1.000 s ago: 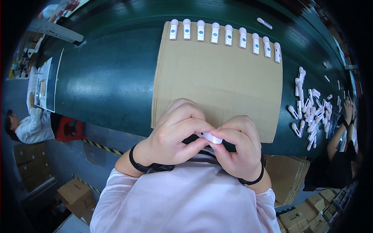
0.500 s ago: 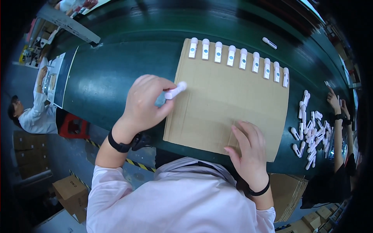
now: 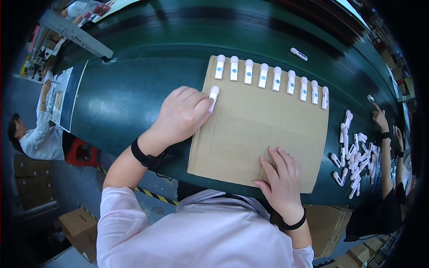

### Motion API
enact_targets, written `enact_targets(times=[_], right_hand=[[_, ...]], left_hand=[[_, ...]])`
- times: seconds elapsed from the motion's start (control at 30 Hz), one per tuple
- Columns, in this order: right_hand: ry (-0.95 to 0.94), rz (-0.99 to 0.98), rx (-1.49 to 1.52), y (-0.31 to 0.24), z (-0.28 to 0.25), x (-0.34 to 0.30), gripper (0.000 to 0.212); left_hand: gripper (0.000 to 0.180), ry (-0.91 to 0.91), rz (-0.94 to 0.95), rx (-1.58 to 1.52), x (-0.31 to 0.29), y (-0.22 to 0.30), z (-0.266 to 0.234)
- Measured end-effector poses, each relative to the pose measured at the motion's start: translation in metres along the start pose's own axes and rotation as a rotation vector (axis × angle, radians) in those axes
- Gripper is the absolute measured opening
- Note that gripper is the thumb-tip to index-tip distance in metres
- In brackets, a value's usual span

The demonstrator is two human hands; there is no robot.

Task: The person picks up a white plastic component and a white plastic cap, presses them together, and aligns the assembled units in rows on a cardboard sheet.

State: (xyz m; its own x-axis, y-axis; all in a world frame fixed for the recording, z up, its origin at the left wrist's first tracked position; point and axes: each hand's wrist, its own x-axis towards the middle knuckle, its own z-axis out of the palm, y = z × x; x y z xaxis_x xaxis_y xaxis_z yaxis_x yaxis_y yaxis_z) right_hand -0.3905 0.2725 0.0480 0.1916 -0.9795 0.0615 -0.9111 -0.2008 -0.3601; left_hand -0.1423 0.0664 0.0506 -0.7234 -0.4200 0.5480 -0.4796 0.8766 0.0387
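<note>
My left hand [image 3: 182, 112] is closed on a small white stick-shaped device [image 3: 214, 93] with a rounded pale pink head. It holds the device upright over the left edge of a flat cardboard sheet [image 3: 254, 127], head toward the far side; fingers hide its lower part. Just beyond stands a row of several like devices [image 3: 248, 73] along the sheet's far edge, most showing a blue dot. My right hand [image 3: 282, 179] rests on the sheet near its front edge, fingers stretched out, holding nothing.
A loose pile of the same devices [image 3: 355, 156] lies on the green table [image 3: 129, 89] to the right. One single device [image 3: 299, 54] lies beyond the sheet. A co-worker's hand [image 3: 380, 119] reaches in at right. Another person sits far left by a red stool [image 3: 84, 152].
My left hand has moved right and turned, bringing the device from a slant at the sheet's left edge to nearly upright below the row. My right hand stays on the cardboard.
</note>
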Motion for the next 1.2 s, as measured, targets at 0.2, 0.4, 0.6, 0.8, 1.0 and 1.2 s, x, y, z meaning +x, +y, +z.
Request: enact_targets(times=[0.2,0.4,0.6,0.8,1.0,1.2], right_hand=[[-0.004,-0.011,-0.002,0.002,0.000,0.001,0.055],[-0.001,-0.024,0.000,0.003,0.001,0.002,0.055],[0.002,-0.024,0.013,0.004,-0.002,0.001,0.055],[-0.013,-0.011,0.109,0.007,-0.022,0.002,0.054],[0.162,0.051,0.119,0.053,-0.070,-0.008,0.047],[0.284,0.262,0.302,0.141,-0.103,0.029,0.027]], left_hand=[[0.027,-0.050,-0.020,-0.057,-0.009,0.001,0.000],[0.027,-0.042,-0.048,-0.047,-0.005,-0.005,0.008],[0.029,-0.035,-0.078,-0.060,0.003,-0.004,0.009],[0.033,-0.039,-0.135,-0.146,0.002,-0.003,0.002],[0.033,-0.024,-0.298,-0.205,-0.021,-0.010,-0.009],[0.030,-0.022,-0.392,-0.246,-0.033,-0.018,-0.011]])
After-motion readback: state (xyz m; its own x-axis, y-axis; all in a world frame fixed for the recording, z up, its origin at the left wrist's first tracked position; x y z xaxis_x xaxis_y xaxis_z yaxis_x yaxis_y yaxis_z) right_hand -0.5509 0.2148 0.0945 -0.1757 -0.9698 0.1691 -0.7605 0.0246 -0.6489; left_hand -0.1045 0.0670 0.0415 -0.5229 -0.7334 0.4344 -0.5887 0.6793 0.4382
